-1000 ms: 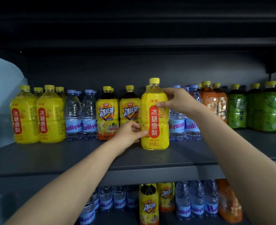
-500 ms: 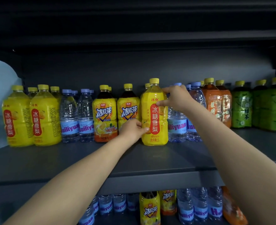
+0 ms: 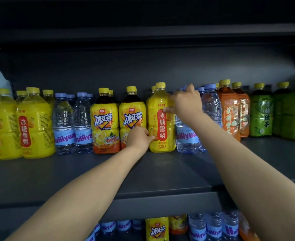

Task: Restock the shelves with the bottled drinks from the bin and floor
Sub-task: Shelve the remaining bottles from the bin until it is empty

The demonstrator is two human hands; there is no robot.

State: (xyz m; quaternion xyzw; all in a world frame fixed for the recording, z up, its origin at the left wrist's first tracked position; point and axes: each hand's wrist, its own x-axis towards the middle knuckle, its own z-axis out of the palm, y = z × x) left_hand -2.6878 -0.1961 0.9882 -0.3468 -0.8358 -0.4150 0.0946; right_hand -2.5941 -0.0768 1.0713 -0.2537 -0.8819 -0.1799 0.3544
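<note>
A yellow bottle [image 3: 160, 119] with a red label stripe stands upright on the dark shelf [image 3: 91, 171], in the row of drinks at the far side. Both hands are on it. The left hand [image 3: 138, 138] grasps its lower left side, fingers curled against the label. The right hand [image 3: 186, 103] grasps it near the shoulder, thumb pressed on the front by the top of the red stripe. The other fingers reach round the right side, where they are partly hidden, so how far they wrap is hard to say; one finger sticks up above the rest.

Just left of the yellow bottle stand two iced tea bottles [image 3: 105, 122] with yellow caps and dark drink. Further left are clear water bottles [image 3: 64, 122] with blue labels, then other yellow bottles [image 3: 35, 129] at the left end. To the right, touching or nearly touching it, is another water bottle [image 3: 186, 136], then orange bottles [image 3: 229, 110] and green bottles [image 3: 261, 115]. The near part of the shelf is bare. Below it, a lower shelf holds more bottles [image 3: 157, 228].
</note>
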